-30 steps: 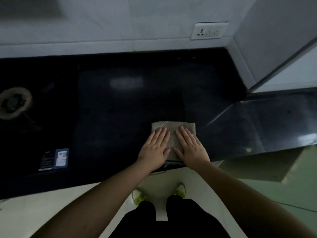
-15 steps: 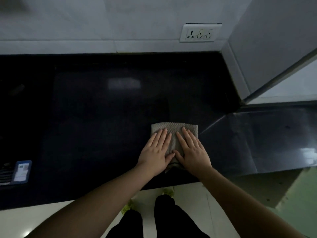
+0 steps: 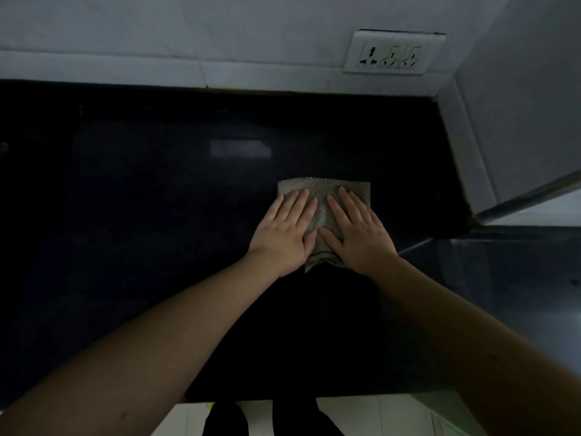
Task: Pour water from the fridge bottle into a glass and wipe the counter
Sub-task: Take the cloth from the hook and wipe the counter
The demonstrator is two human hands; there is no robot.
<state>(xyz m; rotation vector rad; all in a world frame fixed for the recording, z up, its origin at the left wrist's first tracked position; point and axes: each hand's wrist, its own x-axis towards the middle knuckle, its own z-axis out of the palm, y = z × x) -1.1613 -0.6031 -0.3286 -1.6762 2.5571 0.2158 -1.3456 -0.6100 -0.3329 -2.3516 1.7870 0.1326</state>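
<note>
Both hands flat, left hand (image 3: 284, 236) and right hand (image 3: 358, 234) with fingers (image 3: 347, 204) straight, gripping nothing; cloth (image 3: 323, 191) on worktop (image 3: 157, 215) looks soft, light, likely bunches; press palms, or pinch far edge.

- A home kitchen, dimly lit.
- Polished black stone counter (image 3: 141, 215) meeting a pale tiled wall (image 3: 220, 33).
- White socket plate (image 3: 393, 53) above the counter's far right corner.
</note>
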